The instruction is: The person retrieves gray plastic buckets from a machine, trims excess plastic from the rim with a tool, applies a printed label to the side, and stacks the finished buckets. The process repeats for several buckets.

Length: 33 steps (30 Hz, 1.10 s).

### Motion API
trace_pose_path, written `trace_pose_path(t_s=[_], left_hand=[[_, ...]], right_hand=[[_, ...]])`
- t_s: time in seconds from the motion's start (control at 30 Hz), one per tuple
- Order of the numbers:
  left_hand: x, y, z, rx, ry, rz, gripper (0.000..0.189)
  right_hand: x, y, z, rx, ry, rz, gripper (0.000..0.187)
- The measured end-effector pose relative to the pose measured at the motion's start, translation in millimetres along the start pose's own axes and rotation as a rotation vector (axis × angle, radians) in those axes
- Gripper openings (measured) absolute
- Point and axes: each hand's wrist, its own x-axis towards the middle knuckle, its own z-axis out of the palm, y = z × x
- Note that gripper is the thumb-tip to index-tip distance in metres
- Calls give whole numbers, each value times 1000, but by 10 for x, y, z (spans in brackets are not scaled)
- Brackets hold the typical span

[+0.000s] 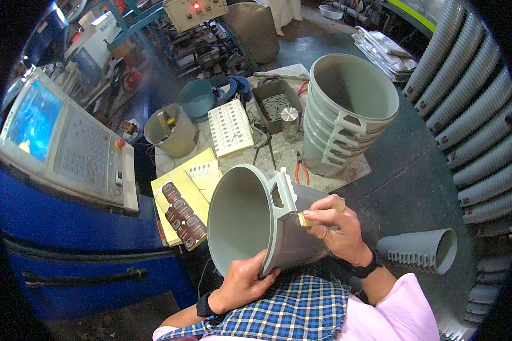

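Note:
A grey plastic bucket [239, 217] lies tilted across my lap, its open mouth facing left. My left hand [249, 277] grips its near rim, thumb and fingers on either side of the wall. On the bucket's upper side juts a moulded handle bracket [285, 194] with an opening through it. Just below that bracket, my right hand [335, 226] pinches a small yellow piece [307, 220] against or close to the wall. Fingers cover most of the piece, so its exact kind is unclear.
Ahead on the worktable stand nested grey buckets [350, 123], red-handled pliers [301, 168], a lidded jar [289, 123] and a bin of slender parts [274, 104]. A machine control panel [68, 140] stands left. More stacked buckets [418, 251] lie on the floor at right.

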Motion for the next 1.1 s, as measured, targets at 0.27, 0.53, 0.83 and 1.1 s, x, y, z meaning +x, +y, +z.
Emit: trace_pose_path(t_s=[0.27, 0.53, 0.83, 1.1], left_hand=[[-15, -2, -28, -6, 13, 0, 29], [-24, 2, -38, 37, 30, -6, 31], [-136, -25, -43, 71, -13, 18, 30], [-159, -1, -42, 57, -37, 26, 30]], right_hand=[[-5, 63, 62, -10, 6, -26, 33], [91, 99, 111, -378, 255, -200, 26], [-16, 97, -83, 190, 108, 82, 26], [-124, 62, -9, 403, -81, 101, 32]])
